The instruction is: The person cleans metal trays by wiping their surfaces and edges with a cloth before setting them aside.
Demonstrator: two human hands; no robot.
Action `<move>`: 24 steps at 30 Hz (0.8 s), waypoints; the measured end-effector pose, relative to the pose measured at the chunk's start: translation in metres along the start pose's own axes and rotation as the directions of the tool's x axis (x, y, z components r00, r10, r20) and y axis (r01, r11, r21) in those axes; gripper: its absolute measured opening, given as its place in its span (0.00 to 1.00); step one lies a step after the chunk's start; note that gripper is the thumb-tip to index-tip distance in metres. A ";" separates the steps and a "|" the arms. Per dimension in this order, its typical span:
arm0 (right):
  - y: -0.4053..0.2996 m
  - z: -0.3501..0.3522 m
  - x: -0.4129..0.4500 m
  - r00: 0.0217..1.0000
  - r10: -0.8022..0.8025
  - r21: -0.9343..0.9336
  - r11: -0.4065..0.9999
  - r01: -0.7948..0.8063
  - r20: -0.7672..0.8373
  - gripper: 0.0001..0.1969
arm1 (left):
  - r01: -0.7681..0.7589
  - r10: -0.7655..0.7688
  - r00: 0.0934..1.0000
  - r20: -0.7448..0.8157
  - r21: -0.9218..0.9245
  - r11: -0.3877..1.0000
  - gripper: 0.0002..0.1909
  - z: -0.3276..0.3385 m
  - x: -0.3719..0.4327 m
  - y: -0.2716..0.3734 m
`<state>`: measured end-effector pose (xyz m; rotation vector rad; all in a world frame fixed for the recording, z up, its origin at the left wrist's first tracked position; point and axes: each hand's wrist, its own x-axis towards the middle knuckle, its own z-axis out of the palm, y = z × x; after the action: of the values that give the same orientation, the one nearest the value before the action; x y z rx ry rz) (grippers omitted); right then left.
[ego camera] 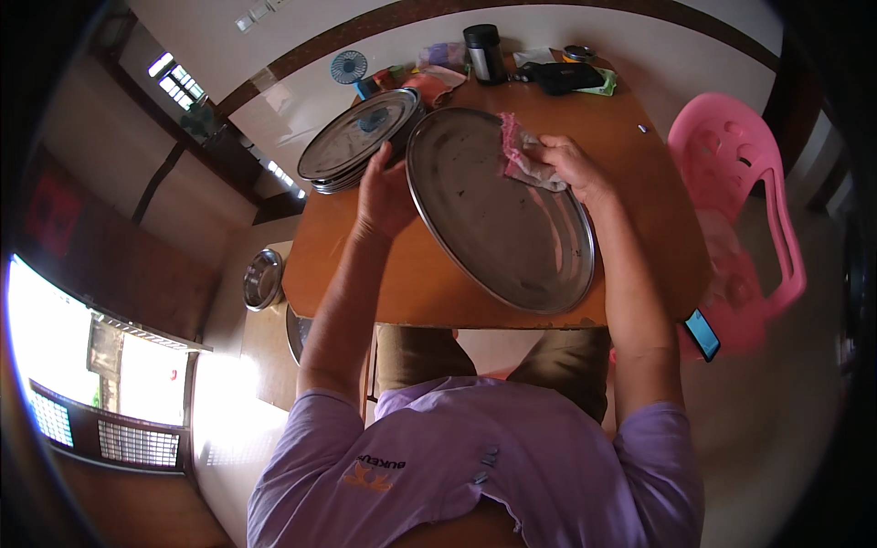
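An oval metal tray (493, 212) is tilted up over the near part of the wooden table, its dull face marked with a few dark spots. At its left rim, my left hand (387, 195) supports it, thumb raised and the other fingers hidden behind it. My right hand (572, 164) grips a pink-edged whitish cloth (531, 157) and presses it on the upper right rim. Just beyond my left hand, a stack of similar oval metal trays (360, 133) lies on the table.
Along the table's (658, 226) far side stand a small blue fan (349, 67), a black-topped flask (484, 55) and a black pouch (565, 77). A pink plastic chair (730, 144) is at the right, with a phone (703, 334) near its seat. Metal bowls (263, 277) sit at the left.
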<state>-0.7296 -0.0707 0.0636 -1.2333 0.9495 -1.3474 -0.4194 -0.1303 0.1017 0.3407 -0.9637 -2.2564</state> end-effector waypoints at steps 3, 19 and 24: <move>0.004 0.001 0.002 0.998 -0.012 -0.091 0.996 0.017 0.054 0.10 | 0.056 -0.062 0.997 0.041 0.125 0.990 0.32 0.005 0.011 0.029; -0.022 -0.001 -0.007 0.904 -0.382 -0.932 0.361 -0.044 -0.191 0.09 | 0.007 0.101 0.973 -0.206 0.467 0.884 0.18 0.017 0.019 0.005; -0.013 -0.029 -0.006 0.642 -0.742 -0.940 -0.048 -0.339 -0.194 0.14 | -0.181 0.267 0.900 -0.345 0.263 0.948 0.17 -0.013 0.035 -0.019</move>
<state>-0.7610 -0.0648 0.0704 -2.0323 2.9052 -1.3241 -0.4488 -0.1504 0.0792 0.6983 -0.9946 -1.7864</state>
